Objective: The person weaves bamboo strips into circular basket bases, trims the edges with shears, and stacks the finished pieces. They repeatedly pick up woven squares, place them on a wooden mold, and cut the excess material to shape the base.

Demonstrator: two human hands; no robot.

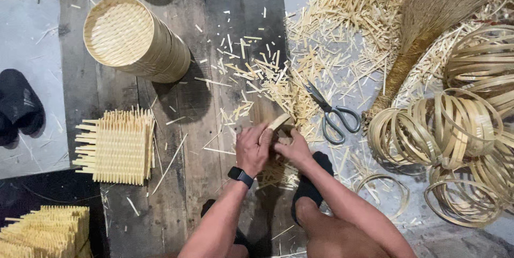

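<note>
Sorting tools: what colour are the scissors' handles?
Grey, on the scissors lying right of the hands; head view.

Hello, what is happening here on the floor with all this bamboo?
A person sits low over a dark wooden board and holds a small bamboo piece with both hands, the left hand and right hand pressed close around it. Grey scissors lie just to the right among cut bamboo scraps. Woven square mats lie to the left, a stack of round woven baskets stands behind them, and many bamboo rings are piled beside a broom.
</note>
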